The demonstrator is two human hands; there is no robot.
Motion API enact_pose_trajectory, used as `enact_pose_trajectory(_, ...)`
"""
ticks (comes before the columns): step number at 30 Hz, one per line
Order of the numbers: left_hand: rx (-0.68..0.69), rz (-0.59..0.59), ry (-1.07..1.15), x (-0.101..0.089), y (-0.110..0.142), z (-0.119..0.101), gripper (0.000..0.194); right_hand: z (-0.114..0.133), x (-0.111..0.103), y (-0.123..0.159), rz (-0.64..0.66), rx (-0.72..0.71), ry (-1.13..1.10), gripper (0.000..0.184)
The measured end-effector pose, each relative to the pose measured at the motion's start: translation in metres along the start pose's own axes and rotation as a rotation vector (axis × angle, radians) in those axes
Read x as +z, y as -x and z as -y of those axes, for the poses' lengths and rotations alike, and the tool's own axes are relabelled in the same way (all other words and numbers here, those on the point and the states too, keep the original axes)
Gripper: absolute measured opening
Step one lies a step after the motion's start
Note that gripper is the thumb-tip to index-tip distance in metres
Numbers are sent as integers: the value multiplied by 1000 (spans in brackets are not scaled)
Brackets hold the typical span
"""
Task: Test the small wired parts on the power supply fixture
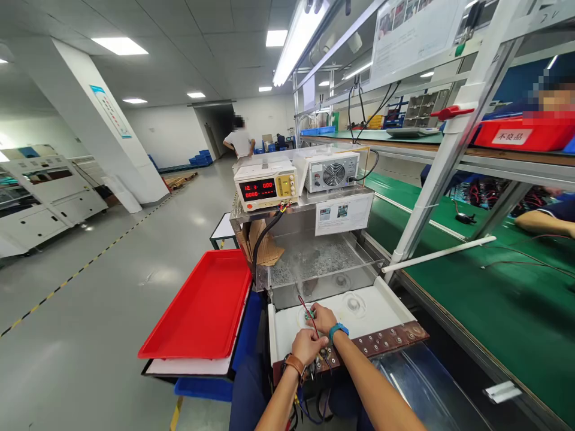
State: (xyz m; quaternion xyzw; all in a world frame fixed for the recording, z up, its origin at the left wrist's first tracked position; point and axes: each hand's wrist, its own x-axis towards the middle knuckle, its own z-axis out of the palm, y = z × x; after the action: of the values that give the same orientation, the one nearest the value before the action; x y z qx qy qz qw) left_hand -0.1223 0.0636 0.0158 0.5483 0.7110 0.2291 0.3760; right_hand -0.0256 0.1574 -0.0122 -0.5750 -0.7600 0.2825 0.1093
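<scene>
My left hand [306,345], a brown strap on its wrist, is closed around thin red and black wires [308,312] at the front of a white tray [381,305]. My right hand [321,318], a blue band on its wrist, grips a small round part on those wires just above the left hand. A brown strip [381,341] with round metal contacts runs along the tray's near edge. Behind the tray stands a clear water tank [318,266], and above it a power supply [266,185] with red digits.
A red tray [202,305] rests on blue bins at my left. A fan-fronted unit [333,171] sits beside the power supply. A green conveyor bench [471,281] runs along the right, where another person's arm [545,221] rests. A person stands far down the aisle [239,142].
</scene>
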Motion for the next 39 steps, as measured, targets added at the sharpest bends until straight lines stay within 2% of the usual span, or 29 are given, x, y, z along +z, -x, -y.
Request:
enact_pose_trajectory(8, 22, 15, -36, -3, 2, -4, 30, 1, -3, 1, 0, 13, 0, 33)
enact_pose_trajectory(25, -27, -55, -36, -1, 6, -6, 28, -8, 13, -8, -21, 0, -37, 34)
enact_pose_trajectory(32, -31, -62, -35, 2, 4, -2, 27, -6, 13, -7, -30, -11, -65, 30)
enact_pose_trajectory(39, -44, -54, -43, -2, 7, -8, 28, -4, 9, -6, -23, -18, -36, 30)
